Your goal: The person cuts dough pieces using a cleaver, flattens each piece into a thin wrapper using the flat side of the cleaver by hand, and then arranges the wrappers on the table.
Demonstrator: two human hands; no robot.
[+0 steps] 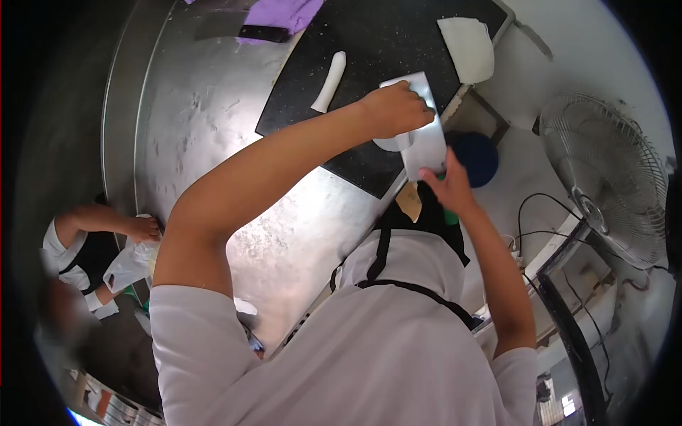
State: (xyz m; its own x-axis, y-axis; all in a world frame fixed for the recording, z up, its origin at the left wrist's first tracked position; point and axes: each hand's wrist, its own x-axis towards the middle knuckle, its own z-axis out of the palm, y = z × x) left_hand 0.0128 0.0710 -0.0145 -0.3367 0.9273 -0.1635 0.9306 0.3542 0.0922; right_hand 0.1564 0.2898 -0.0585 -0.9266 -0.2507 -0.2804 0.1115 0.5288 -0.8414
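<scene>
Work looks partway – wide metal blade (pixel 429 148) in hand over the black board (pixel 380 42)

Blade sits upper centre-right of frame, tilted, near the board's edge. Left hand (pixel 399 111) is curled tight on it, fingers together. Right hand (pixel 451 186) is at its lower end – thumb on the face, apart from the fingers; can't tell if those close underneath.

Progress, as a judgement: mid-job. A pale rounded piece (pixel 389 144) lies partly hidden by the blade, so can't tell how far it's worked. The pale strip (pixel 330 82) at upper centre lies whole, apart from both hands, looks unhandled for now. Flat pale sheet (pixel 469 51) at upper right, also out of hand.

Counts: one blade, one board, one strip, one sheet, one rounded piece in view; one dark-handled knife (pixel 264 33) by one purple cloth (pixel 302 13) at top; one fan (pixel 593 177) far right; one co-worker (pixel 89 245) lower left, hand at one plastic bag (pixel 132 261).
</scene>
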